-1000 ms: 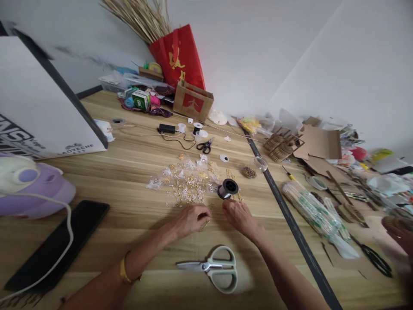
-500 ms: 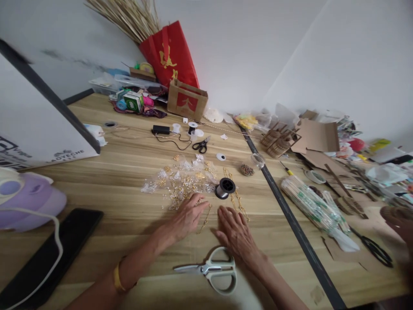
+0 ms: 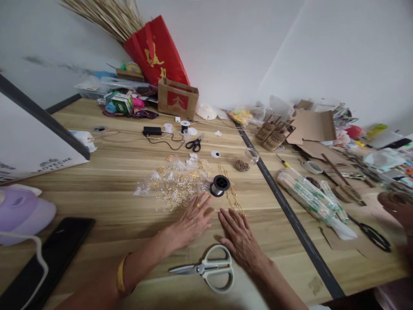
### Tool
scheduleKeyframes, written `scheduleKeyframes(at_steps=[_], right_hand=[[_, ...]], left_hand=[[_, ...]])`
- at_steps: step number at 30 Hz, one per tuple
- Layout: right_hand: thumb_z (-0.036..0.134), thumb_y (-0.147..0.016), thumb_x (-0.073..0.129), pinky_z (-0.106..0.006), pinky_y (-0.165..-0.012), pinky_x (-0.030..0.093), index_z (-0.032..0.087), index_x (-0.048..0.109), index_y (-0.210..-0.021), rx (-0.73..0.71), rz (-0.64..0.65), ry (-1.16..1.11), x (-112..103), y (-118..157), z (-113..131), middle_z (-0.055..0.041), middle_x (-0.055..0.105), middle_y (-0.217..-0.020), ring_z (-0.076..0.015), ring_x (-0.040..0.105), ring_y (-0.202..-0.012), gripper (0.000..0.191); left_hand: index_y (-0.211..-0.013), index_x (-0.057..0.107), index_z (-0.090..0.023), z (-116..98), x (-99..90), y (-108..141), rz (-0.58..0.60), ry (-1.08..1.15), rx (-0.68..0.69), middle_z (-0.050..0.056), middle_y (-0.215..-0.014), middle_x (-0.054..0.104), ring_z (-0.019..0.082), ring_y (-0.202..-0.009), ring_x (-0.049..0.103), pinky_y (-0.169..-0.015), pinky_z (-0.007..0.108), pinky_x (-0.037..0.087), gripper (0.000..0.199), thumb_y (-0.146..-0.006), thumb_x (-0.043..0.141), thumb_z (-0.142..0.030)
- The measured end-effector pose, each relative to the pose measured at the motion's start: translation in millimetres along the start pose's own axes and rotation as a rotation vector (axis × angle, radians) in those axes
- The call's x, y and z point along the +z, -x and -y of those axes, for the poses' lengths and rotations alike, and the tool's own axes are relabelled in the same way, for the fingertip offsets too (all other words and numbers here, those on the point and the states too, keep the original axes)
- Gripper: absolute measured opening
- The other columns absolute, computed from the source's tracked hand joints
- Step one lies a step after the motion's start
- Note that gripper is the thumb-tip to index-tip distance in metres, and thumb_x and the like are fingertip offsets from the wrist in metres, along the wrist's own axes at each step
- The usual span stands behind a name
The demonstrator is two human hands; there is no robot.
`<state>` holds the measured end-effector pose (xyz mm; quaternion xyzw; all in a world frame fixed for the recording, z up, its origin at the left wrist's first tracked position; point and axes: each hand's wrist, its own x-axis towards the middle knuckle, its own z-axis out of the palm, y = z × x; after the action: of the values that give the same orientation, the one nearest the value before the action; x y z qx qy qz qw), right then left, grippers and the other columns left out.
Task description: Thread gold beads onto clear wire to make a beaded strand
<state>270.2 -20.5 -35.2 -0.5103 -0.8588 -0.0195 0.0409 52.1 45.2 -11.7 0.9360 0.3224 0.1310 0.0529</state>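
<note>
A pale wall (image 3: 232, 51) rises behind the wooden counter (image 3: 122, 224), and here's your spread: loose beads (image 3: 180, 189) in the middle, the dark-rimmed spool (image 3: 220, 185) at their edge and the gold chain (image 3: 235, 204) just beyond it. Your left hand (image 3: 192, 221) is open, palm down, fingertips near the spool; your right hand (image 3: 241, 239) lies open too, fingers lightly spread near the chain's lower end. Neither shows a grip, though you can't tell what's under the palms. Light, flat fingers are best here: don't sweep the beads, and mind the scissors (image 3: 201, 268) close below.
</note>
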Motion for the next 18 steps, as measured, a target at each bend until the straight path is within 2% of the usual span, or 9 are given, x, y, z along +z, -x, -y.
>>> scheduleKeyframes(at_steps=[7,12,15,18], right_hand=[[0.045,-0.095,0.036,-0.05,-0.107,0.021,0.023,0.017,-0.146,-0.013,0.019,-0.05,0.1,1.7,-4.5,-0.0051,0.029,-0.149,-0.0285,0.022,-0.137,0.059],[0.045,-0.095,0.036,-0.052,-0.108,0.02,0.023,0.014,-0.147,-0.008,0.033,-0.069,3.3,4.4,-5.9,-0.005,0.025,-0.15,-0.0281,0.017,-0.139,0.06],[0.045,-0.095,0.035,-0.051,-0.108,0.019,0.024,0.013,-0.147,-0.006,0.039,-0.077,4.5,5.1,-5.9,-0.0047,0.023,-0.151,-0.0281,0.015,-0.139,0.061],[0.045,-0.095,0.035,-0.051,-0.109,0.02,0.024,0.013,-0.147,0.001,0.047,-0.082,4.3,5.2,-5.5,-0.0041,0.021,-0.151,-0.0276,0.015,-0.14,0.06]], left_hand=[[-0.119,0.054,-0.017,0.3,5.8,-3.6,0.004,-0.024,0.038,0.016,-0.139,0.041,0.034,-0.137,0.023,-0.107,0.052,0.025,0.031,-0.089,0.049,-0.025],[-0.096,0.064,-0.014,4.7,5.4,-11.8,0.008,-0.062,0.101,0.011,-0.109,0.059,0.031,-0.129,0.035,-0.104,0.045,0.032,0.02,-0.087,0.047,-0.012],[-0.084,0.065,-0.014,7.1,5.5,-18.3,0.016,-0.042,0.146,0.008,-0.093,0.06,0.026,-0.116,0.046,-0.1,0.04,0.036,0.019,-0.086,0.047,-0.01],[-0.079,0.065,-0.014,8.4,6.0,-23.6,0.021,-0.038,0.201,0.007,-0.087,0.06,0.023,-0.105,0.051,-0.096,0.037,0.039,0.019,-0.085,0.047,-0.008]])
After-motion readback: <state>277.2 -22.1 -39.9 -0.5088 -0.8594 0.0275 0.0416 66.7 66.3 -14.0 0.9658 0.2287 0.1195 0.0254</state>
